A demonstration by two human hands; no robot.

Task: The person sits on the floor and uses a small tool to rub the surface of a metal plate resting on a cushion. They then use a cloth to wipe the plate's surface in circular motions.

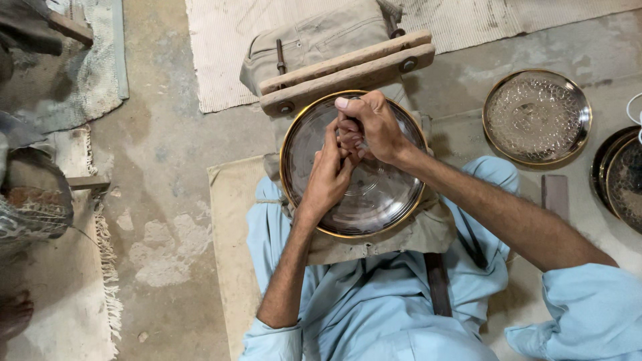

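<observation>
A round shiny metal plate (pixel 374 200) with a gold rim rests on a cloth-covered support on my lap. Both hands meet over its upper middle. My right hand (pixel 372 126) is closed around a small tool, mostly hidden, whose tip is pressed to the plate. My left hand (pixel 328 175) lies against the right one with its fingers curled at the tool, steadying it on the plate's surface. A wooden clamp (pixel 348 70) of two bars with bolts lies just beyond the plate's far rim.
A patterned engraved plate (pixel 537 117) lies on the floor at the right, with more dark plates (pixel 618 177) at the right edge. A small dark block (pixel 554 194) lies near my right arm. Rugs and the concrete floor (pixel 160 167) are at the left.
</observation>
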